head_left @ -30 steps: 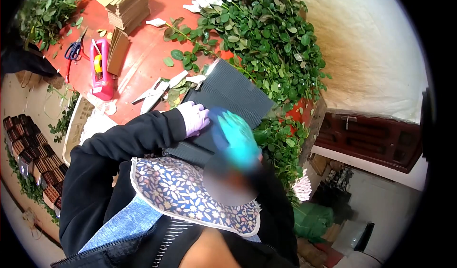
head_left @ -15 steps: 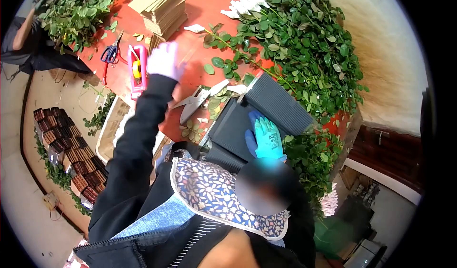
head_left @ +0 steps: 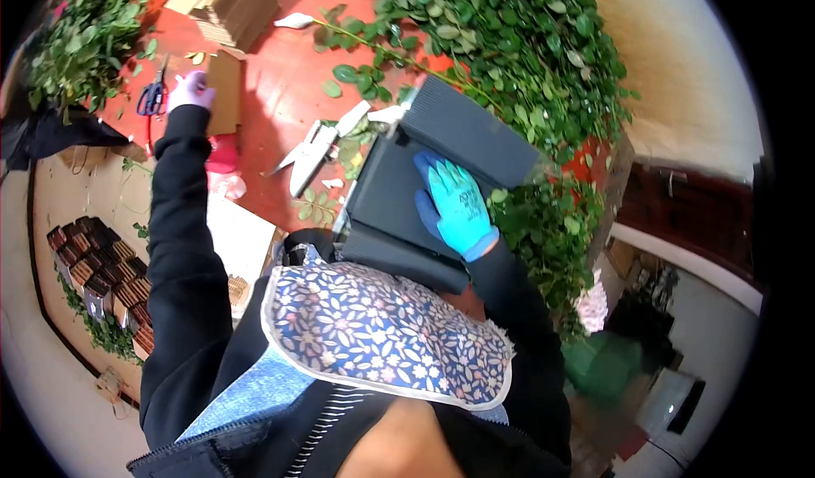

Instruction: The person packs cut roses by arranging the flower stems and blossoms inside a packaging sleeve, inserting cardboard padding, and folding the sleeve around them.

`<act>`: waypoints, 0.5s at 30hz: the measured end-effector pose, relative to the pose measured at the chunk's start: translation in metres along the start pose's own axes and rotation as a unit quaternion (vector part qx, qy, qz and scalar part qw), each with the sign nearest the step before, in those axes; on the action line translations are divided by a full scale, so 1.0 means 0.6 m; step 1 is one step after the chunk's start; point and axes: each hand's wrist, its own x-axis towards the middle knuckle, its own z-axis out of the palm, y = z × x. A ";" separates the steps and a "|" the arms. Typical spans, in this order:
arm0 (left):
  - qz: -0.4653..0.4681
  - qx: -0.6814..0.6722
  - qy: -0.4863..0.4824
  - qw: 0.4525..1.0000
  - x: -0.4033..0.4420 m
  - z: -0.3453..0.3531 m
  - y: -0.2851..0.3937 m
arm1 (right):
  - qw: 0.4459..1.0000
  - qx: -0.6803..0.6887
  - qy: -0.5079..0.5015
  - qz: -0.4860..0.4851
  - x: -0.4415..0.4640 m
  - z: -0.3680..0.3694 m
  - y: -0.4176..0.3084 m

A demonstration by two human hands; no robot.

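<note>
My left hand (head_left: pixel 192 94), in a pale pink glove, reaches to the far left of the red table with its fingers curled. Whatever is inside them is hidden. Against its fingertips is a brown cardboard piece (head_left: pixel 225 96), and dark-handled scissors (head_left: pixel 151 98) lie just left. A pink tape dispenser (head_left: pixel 223 155) shows partly below the cardboard. My right hand (head_left: pixel 458 202), in a teal and blue glove, rests flat with fingers spread on a black sheet (head_left: pixel 386 194) with raised ribbed sides. Beside that sheet lies a white blade-shaped item (head_left: pixel 314 160).
A cardboard stack (head_left: pixel 233 7) stands at the back. Leafy stems (head_left: pixel 501 45) with white-covered heads fill the right; one single stem (head_left: pixel 373 45) lies apart. More foliage (head_left: pixel 89 41) covers the far left, near another person's dark clothing (head_left: pixel 64 134). Bundles (head_left: pixel 102 266) stand on the floor.
My left hand has moved left, towards the scissors, and the cardboard piece now covers part of the tape dispenser. My right hand stays on the black sheet, its fingers more spread. The view has shifted.
</note>
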 end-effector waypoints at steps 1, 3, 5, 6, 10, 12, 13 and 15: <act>0.032 -0.114 -0.012 0.993 0.011 0.017 -0.050 | 1.000 0.009 0.002 -0.002 0.000 -0.004 -0.001; 0.056 -0.398 -0.095 0.911 -0.017 -0.006 -0.014 | 1.000 -0.009 0.003 0.000 -0.003 -0.004 0.000; 0.050 -0.564 -0.168 0.807 -0.106 -0.070 0.157 | 1.000 -0.028 -0.004 0.001 -0.005 0.001 0.002; 0.076 -0.542 -0.274 0.791 -0.127 -0.080 0.187 | 1.000 -0.019 -0.001 0.002 -0.004 0.003 0.001; 0.119 -0.480 -0.435 0.752 -0.247 -0.006 0.374 | 0.996 -0.046 -0.065 -0.026 -0.017 0.005 0.026; 0.060 -0.402 -0.492 0.770 -0.261 0.046 0.427 | 0.996 0.006 -0.059 -0.060 -0.018 0.009 0.042; 0.029 -0.425 -0.489 0.762 -0.259 0.097 0.424 | 0.996 0.009 -0.060 -0.067 -0.024 0.011 0.054; 0.004 -0.427 -0.506 0.749 -0.237 0.166 0.423 | 0.995 0.008 -0.062 -0.078 -0.034 0.008 0.074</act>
